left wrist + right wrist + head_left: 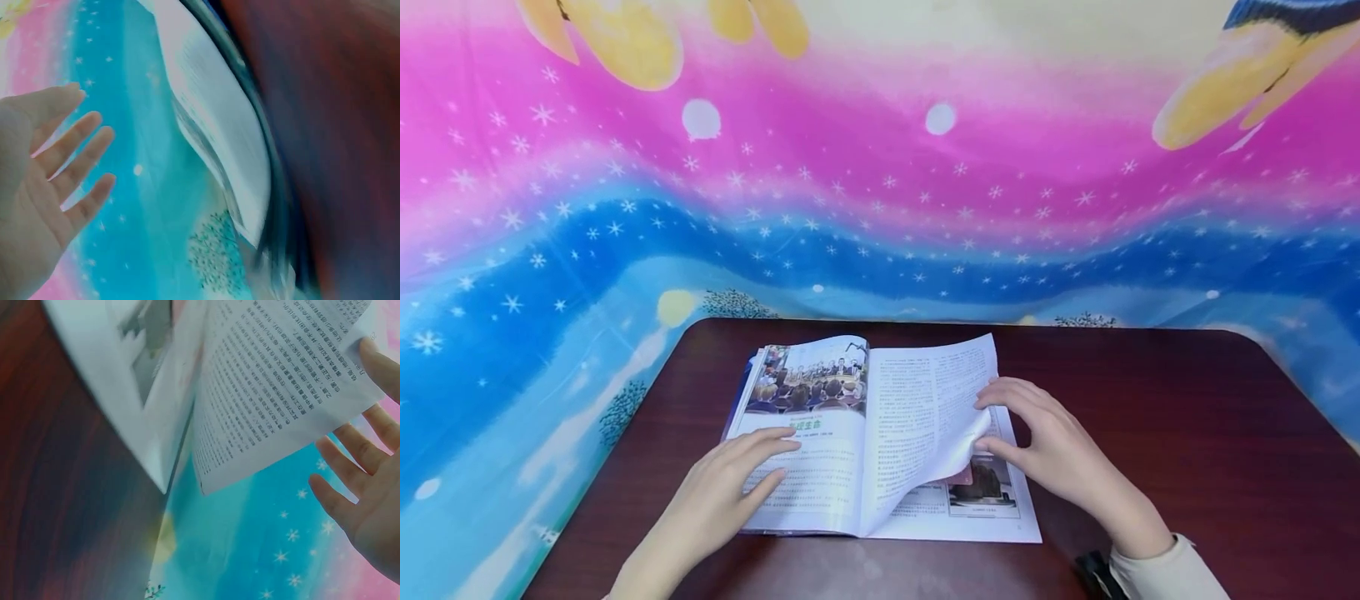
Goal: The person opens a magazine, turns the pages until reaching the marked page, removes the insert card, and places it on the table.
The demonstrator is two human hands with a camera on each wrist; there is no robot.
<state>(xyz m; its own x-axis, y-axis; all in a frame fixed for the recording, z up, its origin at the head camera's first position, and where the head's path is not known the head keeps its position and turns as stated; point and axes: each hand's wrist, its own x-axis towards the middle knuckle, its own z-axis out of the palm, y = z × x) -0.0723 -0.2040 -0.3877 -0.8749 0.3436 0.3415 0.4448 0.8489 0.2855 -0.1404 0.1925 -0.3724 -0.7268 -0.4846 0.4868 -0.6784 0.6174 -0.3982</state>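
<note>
An open magazine [820,492] lies on the dark red-brown table, its left page showing a picture of a seated crowd. My right hand [1060,442] pinches the outer edge of a right-hand page [910,400] between thumb and fingers. That page is lifted and curved, with a photo on the sheet below partly uncovered. In the right wrist view the thumb is on the printed side of the page [269,394], and the fingers are behind it. Over the left page is my left hand [722,483], fingers loosely extended and holding nothing; whether it touches the paper I cannot tell.
The table [1187,433] extends on both sides of the magazine. Behind it hangs a pink and blue cloth [880,208] with snowflakes, reaching down to the table's back edge. A black band [1099,575] shows at my right wrist beside a light sleeve [1165,571].
</note>
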